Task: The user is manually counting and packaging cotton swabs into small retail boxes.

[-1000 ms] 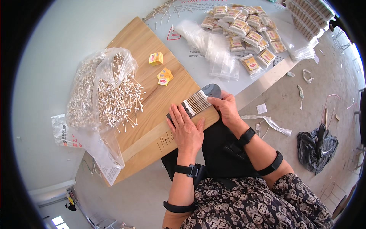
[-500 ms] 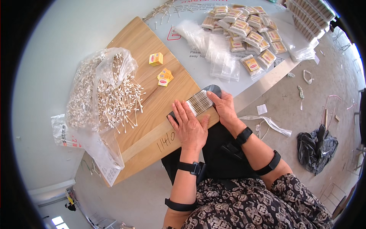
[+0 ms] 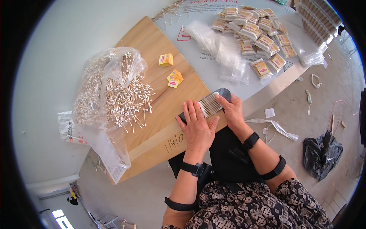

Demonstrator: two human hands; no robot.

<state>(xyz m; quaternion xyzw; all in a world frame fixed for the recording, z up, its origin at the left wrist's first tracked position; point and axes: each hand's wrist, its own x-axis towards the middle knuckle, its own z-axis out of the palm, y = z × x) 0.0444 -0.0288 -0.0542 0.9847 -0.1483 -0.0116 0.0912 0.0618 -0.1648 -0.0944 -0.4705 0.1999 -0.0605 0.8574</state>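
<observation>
A row of cotton swabs (image 3: 211, 105) lies side by side on a dark, round-ended tray (image 3: 225, 92) at the edge of the wooden board. My left hand (image 3: 198, 128) rests flat, its stretched fingertips against the left end of the swabs and over the tray's near part. At the other end my right hand (image 3: 233, 110) grips the tray's rounded side, the thumb pressing on the swab tips; its other fingers are mostly hidden. To the left, a clear plastic bag (image 3: 89, 93) spills loose cotton swabs (image 3: 131, 97) onto the board.
On the wooden board (image 3: 152, 42) stand a stack of yellow cards (image 3: 166, 60) and a few loose cards (image 3: 175, 79). Beyond lie empty clear bags (image 3: 228, 57), a heap of filled swab packets (image 3: 255, 32) and stacked swab bundles (image 3: 318, 19). A black plastic bag (image 3: 322, 154) lies on the floor.
The whole view has shifted slightly, so everything appears a little further right. Both hands keep nearly the same hold at the tray and swabs.
</observation>
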